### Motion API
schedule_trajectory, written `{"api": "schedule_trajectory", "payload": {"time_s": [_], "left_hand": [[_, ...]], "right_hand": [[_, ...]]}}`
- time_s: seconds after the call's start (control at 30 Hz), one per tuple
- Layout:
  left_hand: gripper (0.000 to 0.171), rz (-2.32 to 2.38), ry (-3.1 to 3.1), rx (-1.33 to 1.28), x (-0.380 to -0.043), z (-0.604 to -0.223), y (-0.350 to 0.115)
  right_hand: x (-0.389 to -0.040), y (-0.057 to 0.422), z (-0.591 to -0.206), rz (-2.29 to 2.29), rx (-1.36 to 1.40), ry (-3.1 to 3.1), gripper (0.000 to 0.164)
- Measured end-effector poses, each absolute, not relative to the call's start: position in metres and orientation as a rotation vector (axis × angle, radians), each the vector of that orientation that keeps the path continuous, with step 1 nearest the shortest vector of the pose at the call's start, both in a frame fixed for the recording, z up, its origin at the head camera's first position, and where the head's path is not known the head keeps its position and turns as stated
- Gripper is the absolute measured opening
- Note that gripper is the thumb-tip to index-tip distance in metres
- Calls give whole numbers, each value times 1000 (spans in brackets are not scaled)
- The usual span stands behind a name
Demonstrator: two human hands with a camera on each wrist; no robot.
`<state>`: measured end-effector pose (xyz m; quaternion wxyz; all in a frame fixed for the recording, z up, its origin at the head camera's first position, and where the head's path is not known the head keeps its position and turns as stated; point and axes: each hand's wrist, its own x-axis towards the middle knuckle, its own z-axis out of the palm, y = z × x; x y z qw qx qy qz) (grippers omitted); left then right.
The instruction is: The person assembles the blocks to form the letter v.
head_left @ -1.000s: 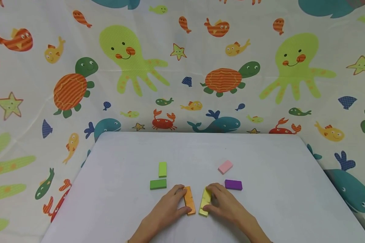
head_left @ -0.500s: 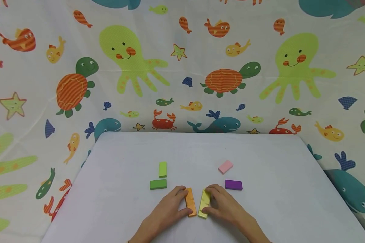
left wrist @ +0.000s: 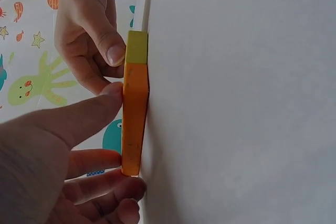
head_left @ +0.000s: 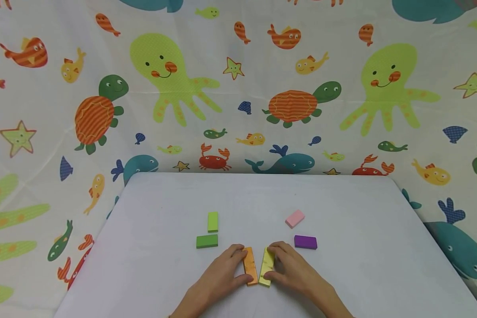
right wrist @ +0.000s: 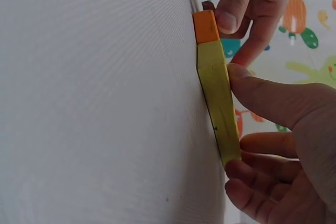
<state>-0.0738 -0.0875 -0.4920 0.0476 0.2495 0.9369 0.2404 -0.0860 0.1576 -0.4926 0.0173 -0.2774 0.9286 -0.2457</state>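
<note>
Low in the middle of the head view, my left hand (head_left: 224,267) pinches an orange block (head_left: 250,266) between thumb and fingers, at its near and far ends. My right hand (head_left: 292,265) grips a yellow block (head_left: 266,267) the same way. Both blocks lie lengthwise on the white table, their near ends close together and their far ends apart, like a narrow V. In the left wrist view the orange block (left wrist: 135,119) lies in front of the yellow one (left wrist: 137,48). The right wrist view has the yellow block (right wrist: 219,108) nearest, with the orange end (right wrist: 206,26) beyond.
Left of the hands, a light green block (head_left: 212,221) stands behind a darker green block (head_left: 207,241). To the right are a pink block (head_left: 294,218), turned at an angle, and a purple block (head_left: 305,242). A sea-animal cloth (head_left: 230,97) hangs behind the white table (head_left: 342,203).
The orange block has slid slightly right and toward me, and the yellow one slightly left and toward me. The gap between their near ends has narrowed. The other blocks stay put.
</note>
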Motion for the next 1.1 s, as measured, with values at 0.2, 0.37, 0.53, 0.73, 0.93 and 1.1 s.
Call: {"api": "schedule_trajectory", "payload": {"time_s": [0.2, 0.37, 0.53, 0.73, 0.93, 1.1], "left_hand": [[63, 724, 2859, 746, -73, -491, -86], [63, 727, 2856, 718, -73, -492, -86], [65, 732, 2842, 684, -72, -492, -85], [65, 726, 2840, 678, -71, -493, -84], [65, 724, 2839, 674, -71, -493, -84], [66, 727, 2840, 677, -70, -494, -84]], "right_hand": [[-86, 158, -493, -752, -877, 2900, 63], [-85, 159, -493, -749, -866, 2897, 63], [-85, 159, -494, -749, -853, 2884, 64], [-84, 160, -494, -746, -873, 2889, 64], [-84, 161, -495, -729, -898, 2901, 64], [-83, 161, -494, -721, -901, 2905, 63]]}}
